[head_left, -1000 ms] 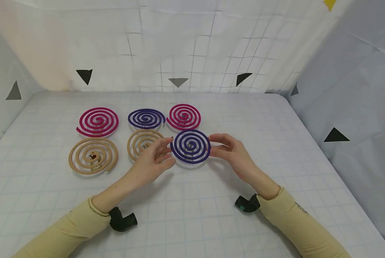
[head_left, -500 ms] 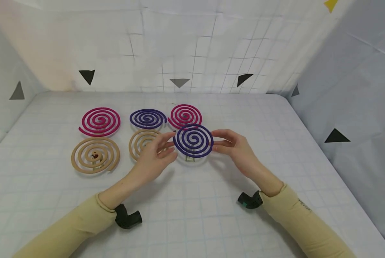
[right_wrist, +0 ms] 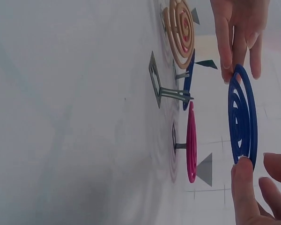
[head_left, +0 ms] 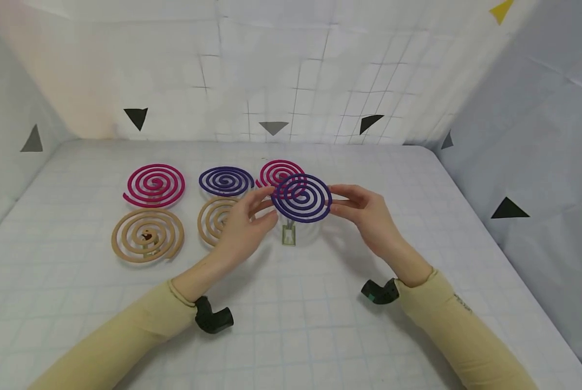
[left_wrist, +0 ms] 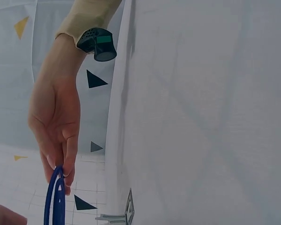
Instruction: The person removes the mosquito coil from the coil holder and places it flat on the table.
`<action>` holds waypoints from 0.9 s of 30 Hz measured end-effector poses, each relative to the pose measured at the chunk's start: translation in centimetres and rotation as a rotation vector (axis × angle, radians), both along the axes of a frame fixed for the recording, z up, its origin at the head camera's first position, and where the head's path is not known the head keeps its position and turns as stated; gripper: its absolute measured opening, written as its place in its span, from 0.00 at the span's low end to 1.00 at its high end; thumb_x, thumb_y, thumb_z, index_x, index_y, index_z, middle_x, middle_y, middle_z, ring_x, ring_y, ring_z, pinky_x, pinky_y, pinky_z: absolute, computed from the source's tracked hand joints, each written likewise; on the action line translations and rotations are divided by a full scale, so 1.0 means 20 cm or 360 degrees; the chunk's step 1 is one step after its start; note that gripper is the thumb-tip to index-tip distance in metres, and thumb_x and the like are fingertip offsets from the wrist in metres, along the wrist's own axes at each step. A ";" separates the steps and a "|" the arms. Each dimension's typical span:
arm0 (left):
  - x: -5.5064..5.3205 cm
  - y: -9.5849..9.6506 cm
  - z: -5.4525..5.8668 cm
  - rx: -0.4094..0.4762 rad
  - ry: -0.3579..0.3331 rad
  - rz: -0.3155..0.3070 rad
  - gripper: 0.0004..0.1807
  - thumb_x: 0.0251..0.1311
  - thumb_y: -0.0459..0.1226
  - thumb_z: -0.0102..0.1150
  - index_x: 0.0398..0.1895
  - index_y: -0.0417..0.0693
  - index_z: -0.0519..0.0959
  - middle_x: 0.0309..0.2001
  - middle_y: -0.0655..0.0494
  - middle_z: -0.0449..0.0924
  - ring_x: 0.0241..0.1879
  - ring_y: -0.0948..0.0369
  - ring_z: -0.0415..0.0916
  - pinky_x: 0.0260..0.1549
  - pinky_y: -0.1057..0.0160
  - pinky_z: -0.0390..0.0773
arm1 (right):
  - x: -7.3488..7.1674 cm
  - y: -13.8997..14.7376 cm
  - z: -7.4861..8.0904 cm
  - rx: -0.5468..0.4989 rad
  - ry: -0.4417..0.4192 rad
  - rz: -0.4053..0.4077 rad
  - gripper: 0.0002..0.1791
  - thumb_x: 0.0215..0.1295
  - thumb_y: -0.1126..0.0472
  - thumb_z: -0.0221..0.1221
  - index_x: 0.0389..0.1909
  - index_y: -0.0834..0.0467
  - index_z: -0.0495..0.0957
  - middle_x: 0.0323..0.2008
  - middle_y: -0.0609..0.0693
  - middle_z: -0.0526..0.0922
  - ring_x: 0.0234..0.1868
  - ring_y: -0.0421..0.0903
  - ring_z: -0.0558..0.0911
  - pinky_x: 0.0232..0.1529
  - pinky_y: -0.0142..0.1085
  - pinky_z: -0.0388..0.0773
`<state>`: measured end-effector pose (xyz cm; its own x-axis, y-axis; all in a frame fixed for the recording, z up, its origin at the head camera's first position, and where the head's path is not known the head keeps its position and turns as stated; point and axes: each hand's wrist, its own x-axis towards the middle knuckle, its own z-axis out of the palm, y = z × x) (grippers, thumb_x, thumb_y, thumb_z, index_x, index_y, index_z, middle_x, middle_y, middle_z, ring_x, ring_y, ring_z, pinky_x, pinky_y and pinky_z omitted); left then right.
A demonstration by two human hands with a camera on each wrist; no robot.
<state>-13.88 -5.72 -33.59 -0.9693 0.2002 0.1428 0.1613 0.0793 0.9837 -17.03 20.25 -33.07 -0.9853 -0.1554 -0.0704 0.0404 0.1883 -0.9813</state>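
Observation:
Above the table I hold a dark blue-purple mosquito coil (head_left: 302, 197) level by its rim. My left hand (head_left: 242, 227) holds its left edge, and my right hand (head_left: 372, 216) pinches its right edge between thumb and fingers. In the left wrist view, the fingers of the right hand (left_wrist: 56, 126) meet the rim of the coil (left_wrist: 58, 201). Just below it a small metal coil stand (head_left: 284, 236) is on the table, apart from the coil. From the right wrist, the bare stand (right_wrist: 173, 93) shows its prongs and square frame.
Magenta coils (head_left: 157, 184) stand at back left and, partly behind the held coil, back centre (head_left: 271, 172). Between them is another purple coil (head_left: 226, 181). Two tan coils, one at left (head_left: 125, 238) and one partly covered by my left hand (head_left: 208, 219), sit in front on the white table (head_left: 295, 336).
Both hands have raised the purple coil and carried it slightly right and away from me. The metal stand, hidden beneath the coil before, now shows on the table.

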 end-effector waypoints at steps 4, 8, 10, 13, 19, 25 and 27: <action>-0.01 0.03 0.01 0.0024 0.0010 0.0024 0.28 0.65 0.27 0.55 0.69 0.37 0.67 0.70 0.44 0.68 0.67 0.49 0.70 0.64 0.57 0.74 | -0.02 0.01 0.00 -0.0022 0.0018 -0.0010 0.25 0.67 0.67 0.62 0.65 0.61 0.73 0.63 0.57 0.77 0.55 0.42 0.83 0.57 0.30 0.78; -0.02 0.05 0.02 0.0008 0.0003 0.0058 0.27 0.66 0.28 0.55 0.69 0.40 0.68 0.69 0.45 0.70 0.67 0.51 0.71 0.64 0.57 0.74 | -0.03 0.02 0.01 -0.0033 0.0036 -0.0020 0.25 0.67 0.67 0.62 0.65 0.62 0.73 0.63 0.59 0.77 0.54 0.42 0.83 0.57 0.29 0.78; -0.03 0.07 0.03 0.0011 -0.0004 0.0077 0.27 0.66 0.28 0.55 0.69 0.41 0.68 0.68 0.46 0.71 0.67 0.53 0.71 0.64 0.58 0.74 | -0.04 0.02 0.02 -0.0039 0.0044 -0.0028 0.25 0.67 0.67 0.62 0.65 0.62 0.73 0.63 0.59 0.77 0.54 0.42 0.83 0.57 0.29 0.78; -0.05 0.09 0.03 0.0018 -0.0005 0.0111 0.27 0.65 0.29 0.55 0.69 0.41 0.69 0.67 0.47 0.72 0.66 0.53 0.71 0.64 0.58 0.74 | -0.05 0.03 0.03 -0.0057 0.0055 -0.0043 0.25 0.67 0.67 0.62 0.65 0.63 0.73 0.63 0.60 0.77 0.54 0.42 0.83 0.56 0.28 0.78; -0.08 0.13 0.04 0.0037 -0.0001 0.0165 0.26 0.65 0.28 0.56 0.67 0.41 0.70 0.66 0.46 0.74 0.66 0.53 0.71 0.63 0.55 0.75 | -0.07 0.03 0.04 -0.0081 0.0049 -0.0073 0.26 0.67 0.67 0.62 0.65 0.63 0.72 0.63 0.60 0.76 0.54 0.42 0.83 0.56 0.29 0.79; -0.12 0.17 0.05 0.0041 -0.0029 0.0212 0.27 0.64 0.28 0.57 0.67 0.43 0.71 0.63 0.47 0.77 0.63 0.55 0.74 0.59 0.56 0.78 | -0.10 0.04 0.05 -0.0067 0.0023 -0.0122 0.26 0.68 0.67 0.61 0.66 0.61 0.72 0.64 0.57 0.75 0.55 0.44 0.82 0.56 0.30 0.79; -0.12 0.19 0.05 0.0053 -0.0037 0.0222 0.27 0.64 0.28 0.58 0.67 0.44 0.71 0.63 0.48 0.77 0.62 0.56 0.74 0.58 0.56 0.78 | -0.11 0.04 0.06 -0.0084 0.0025 -0.0126 0.26 0.68 0.67 0.61 0.66 0.61 0.72 0.64 0.58 0.75 0.55 0.44 0.83 0.55 0.30 0.80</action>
